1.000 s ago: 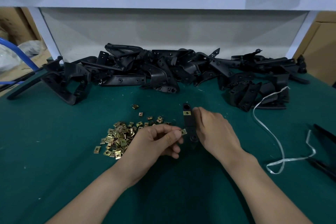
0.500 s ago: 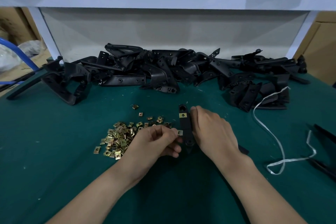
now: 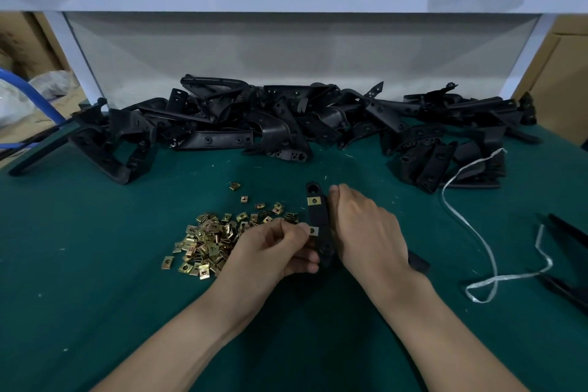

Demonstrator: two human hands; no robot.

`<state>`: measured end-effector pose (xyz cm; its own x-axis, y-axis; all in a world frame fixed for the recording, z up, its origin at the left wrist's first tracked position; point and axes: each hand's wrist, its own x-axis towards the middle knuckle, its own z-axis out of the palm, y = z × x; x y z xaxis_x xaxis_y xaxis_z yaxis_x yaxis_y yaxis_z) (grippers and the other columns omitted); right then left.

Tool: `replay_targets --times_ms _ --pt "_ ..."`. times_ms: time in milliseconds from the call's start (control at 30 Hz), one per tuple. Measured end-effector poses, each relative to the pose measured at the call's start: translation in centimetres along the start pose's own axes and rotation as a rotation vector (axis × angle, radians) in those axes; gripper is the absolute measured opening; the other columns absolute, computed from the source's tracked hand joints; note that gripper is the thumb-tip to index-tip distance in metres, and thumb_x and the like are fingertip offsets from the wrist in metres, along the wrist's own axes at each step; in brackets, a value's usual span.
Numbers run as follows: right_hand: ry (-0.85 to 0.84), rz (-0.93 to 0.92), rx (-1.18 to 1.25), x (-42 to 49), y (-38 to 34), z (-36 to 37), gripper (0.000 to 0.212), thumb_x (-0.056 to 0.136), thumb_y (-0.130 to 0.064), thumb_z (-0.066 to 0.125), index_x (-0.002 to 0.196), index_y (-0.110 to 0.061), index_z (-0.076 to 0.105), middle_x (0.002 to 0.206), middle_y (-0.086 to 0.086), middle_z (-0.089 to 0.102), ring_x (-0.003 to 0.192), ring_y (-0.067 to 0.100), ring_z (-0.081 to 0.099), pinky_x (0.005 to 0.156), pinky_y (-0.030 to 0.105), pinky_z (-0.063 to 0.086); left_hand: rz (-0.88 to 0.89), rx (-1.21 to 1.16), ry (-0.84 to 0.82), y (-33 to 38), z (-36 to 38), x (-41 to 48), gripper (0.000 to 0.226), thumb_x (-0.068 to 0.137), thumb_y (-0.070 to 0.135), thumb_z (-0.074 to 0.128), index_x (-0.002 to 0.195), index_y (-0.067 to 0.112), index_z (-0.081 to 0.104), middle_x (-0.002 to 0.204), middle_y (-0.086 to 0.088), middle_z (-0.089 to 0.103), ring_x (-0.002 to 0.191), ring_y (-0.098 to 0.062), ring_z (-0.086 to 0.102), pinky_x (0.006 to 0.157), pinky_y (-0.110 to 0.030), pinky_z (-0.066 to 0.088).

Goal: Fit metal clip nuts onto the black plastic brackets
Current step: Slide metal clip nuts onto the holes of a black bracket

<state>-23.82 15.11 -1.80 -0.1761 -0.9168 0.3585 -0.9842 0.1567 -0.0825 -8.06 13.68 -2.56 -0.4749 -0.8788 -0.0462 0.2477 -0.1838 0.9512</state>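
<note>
The green table [image 3: 95, 264] carries a long pile of black brackets [image 3: 286, 124] against its back edge. My right hand [image 3: 366, 232] is closed round one bracket [image 3: 319, 216], holding it just right of the loose heap of clip nuts [image 3: 210, 242]. My left hand [image 3: 270, 251] pinches a single clip nut [image 3: 313, 230] between thumb and forefinger. Over the last second the bracket has come leftward, so this nut now touches its left edge, below the fitted nut [image 3: 314, 200]. I judge it's ready to push on.
</note>
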Motion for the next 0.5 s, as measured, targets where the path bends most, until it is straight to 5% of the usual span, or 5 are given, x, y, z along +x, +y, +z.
replay_targets --times_ms 333,500 --pt "-0.021 0.025 -0.017 -0.2 -0.2 -0.2 0.010 0.105 -0.028 0.041 0.097 -0.023 0.036 0.088 -0.008 0.053 0.075 0.016 0.062 0.046 0.025 0.018 0.036 0.008 0.172 -0.9 1.5 -0.6 0.024 0.099 0.018 0.059 0.080 0.003 0.066 0.070 -0.008 0.066 0.064 -0.016 0.064 0.064 -0.025 0.056" --pt "-0.038 0.025 -0.061 -0.1 -0.2 -0.7 0.012 0.107 -0.025 0.033 0.105 -0.020 0.043 0.093 -0.005 0.056 0.078 0.016 0.063 0.047 0.026 0.021 0.012 0.308 0.141 -0.5 2.3 -1.1 0.032 0.102 0.039 0.049 0.090 0.012 0.060 0.063 0.000 0.065 0.054 -0.013 0.060 0.052 -0.023 0.050"
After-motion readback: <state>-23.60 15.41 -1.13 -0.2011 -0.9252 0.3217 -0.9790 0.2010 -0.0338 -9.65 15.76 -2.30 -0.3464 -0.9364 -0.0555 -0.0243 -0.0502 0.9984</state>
